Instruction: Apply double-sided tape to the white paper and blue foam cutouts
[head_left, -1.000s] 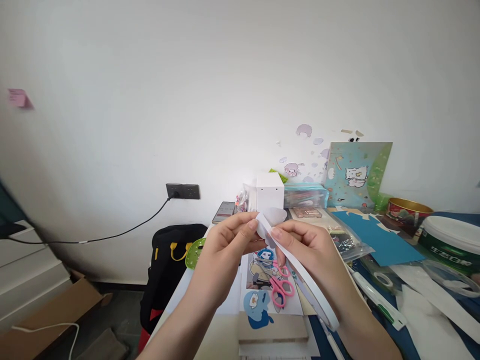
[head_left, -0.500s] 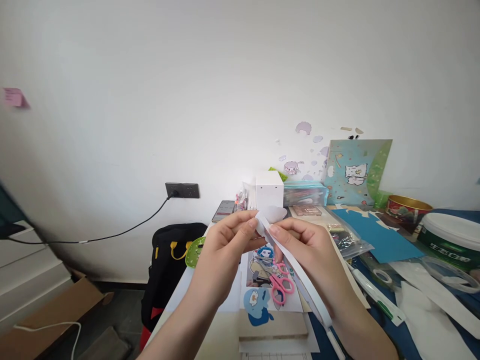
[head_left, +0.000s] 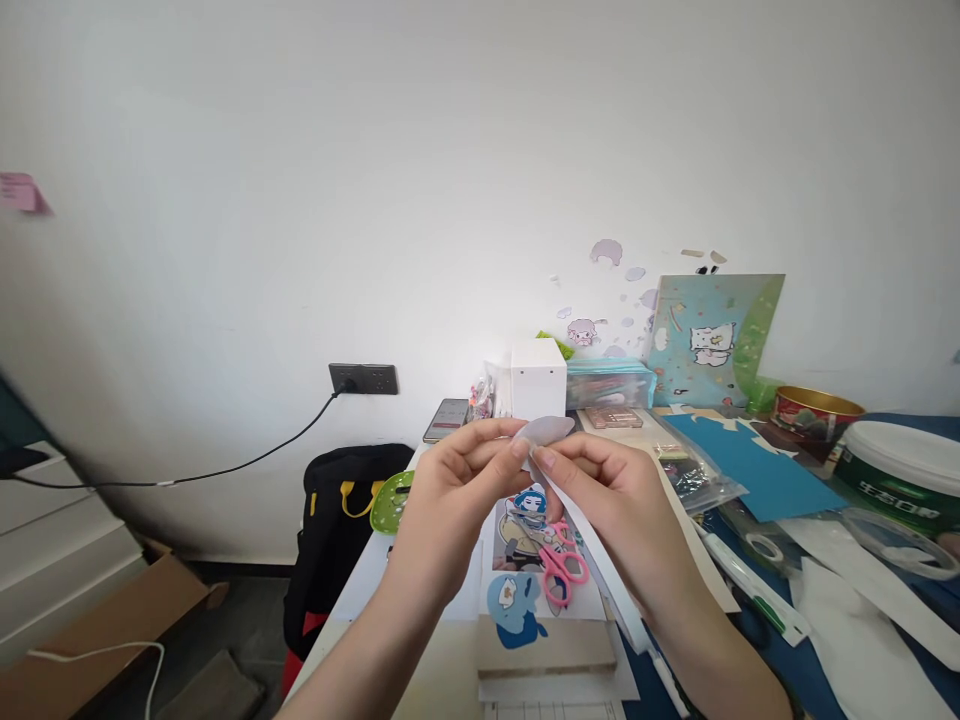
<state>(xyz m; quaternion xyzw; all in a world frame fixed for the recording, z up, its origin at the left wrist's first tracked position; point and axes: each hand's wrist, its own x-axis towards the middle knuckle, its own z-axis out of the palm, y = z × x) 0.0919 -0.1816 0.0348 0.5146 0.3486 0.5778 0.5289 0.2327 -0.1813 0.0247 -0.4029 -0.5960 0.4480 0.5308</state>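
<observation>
1. Head view, the hands: our left hand (head_left: 450, 490) and right hand (head_left: 607, 500) meet above the near middle of the table (head_left: 420, 660). Both sets of fingers are pinched closed on a small pale paper cut-out (head_left: 546, 430), held up in the air between the fingertips.

2. Head view, the strip: a white strip of tape (head_left: 600, 560) runs from the cut-out down under our right palm toward the table's near edge. We judge that we are at the step of fixing or peeling this strip at the cut-out.

3. Head view, what the next move calls for: in our judgement, a firm left-hand pinch on the cut-out while the right fingertips work the strip's end, without creasing the thin paper.

4. Head view, the surroundings: below the hands lie pink scissors (head_left: 562, 565) on a printed cartoon sheet (head_left: 517, 545). A white box (head_left: 538, 378) stands toward the far edge, and a blue paper sheet (head_left: 757, 475) lies to the right.
</observation>
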